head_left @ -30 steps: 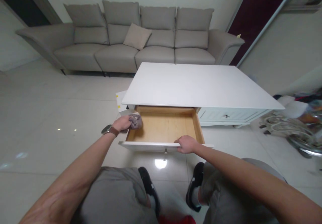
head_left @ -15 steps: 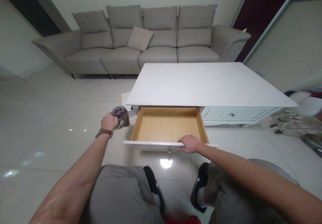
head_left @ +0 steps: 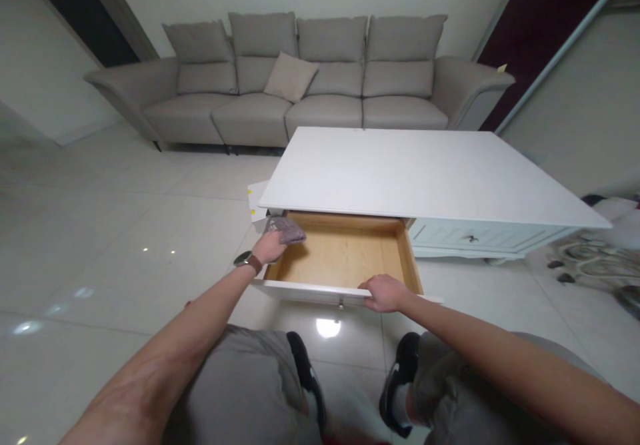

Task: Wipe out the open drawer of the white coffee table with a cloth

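A brownish-grey cloth (head_left: 291, 230) is gripped in my left hand (head_left: 270, 248), over the back left corner of a pulled-out wooden drawer (head_left: 340, 258). Whether the cloth touches the drawer's side I cannot tell. My right hand (head_left: 386, 293) is closed over the top edge of the drawer's white front, right of its small knob (head_left: 341, 304). Bare light wood shows inside the drawer. The drawer belongs to a white coffee table (head_left: 400, 172).
A second drawer (head_left: 463, 235), closed, is at the table's right. Behind stands a long grey sofa (head_left: 320, 108) with a beige cushion (head_left: 291, 76). A white box-like thing (head_left: 257, 200) with yellow spots sits left of the table. Several objects (head_left: 595, 252) lie on the tiled floor at right.
My left hand has carried the cloth rightward, from beside the drawer to over its back left corner. My right hand stays on the drawer front. The view has shifted slightly.
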A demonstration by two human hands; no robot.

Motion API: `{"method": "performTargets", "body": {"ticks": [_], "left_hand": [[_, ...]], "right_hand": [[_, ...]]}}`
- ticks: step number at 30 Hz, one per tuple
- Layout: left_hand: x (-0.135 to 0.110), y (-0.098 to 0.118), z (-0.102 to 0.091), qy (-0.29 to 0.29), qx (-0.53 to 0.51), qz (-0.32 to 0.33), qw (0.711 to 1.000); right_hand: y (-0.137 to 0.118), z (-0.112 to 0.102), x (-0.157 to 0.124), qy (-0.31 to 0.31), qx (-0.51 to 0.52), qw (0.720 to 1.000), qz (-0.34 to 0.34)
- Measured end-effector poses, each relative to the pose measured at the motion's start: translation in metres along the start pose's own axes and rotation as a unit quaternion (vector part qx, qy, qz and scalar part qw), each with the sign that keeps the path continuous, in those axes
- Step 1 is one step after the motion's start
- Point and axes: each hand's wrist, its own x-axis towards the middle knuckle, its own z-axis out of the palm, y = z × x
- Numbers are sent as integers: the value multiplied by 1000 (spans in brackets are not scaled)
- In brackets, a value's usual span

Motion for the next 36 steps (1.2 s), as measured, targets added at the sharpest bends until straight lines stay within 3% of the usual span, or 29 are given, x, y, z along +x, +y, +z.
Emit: {"method": "performTargets", "body": {"ticks": [2, 6, 15, 21, 31, 36], "left_hand": [[1, 9, 9, -26, 35, 32, 999], [0, 18, 24, -54, 78, 18, 995], [14, 41, 40, 11, 86, 11, 996], [29, 43, 42, 40, 80, 15, 996], [57, 41, 68, -6, 101, 27, 995], [68, 37, 79, -2, 109, 26, 994]], "right_hand": [[0, -1, 0, -5, 5, 1000, 3], [-1, -2, 0, -16, 8, 1000, 11], [-2, -3, -1, -9, 2, 1000, 2], [-1, -4, -1, -19, 1, 1000, 4], [-1, -4, -1, -39, 12, 999, 8], [-1, -4, -1, -38, 10, 999, 13]]}}
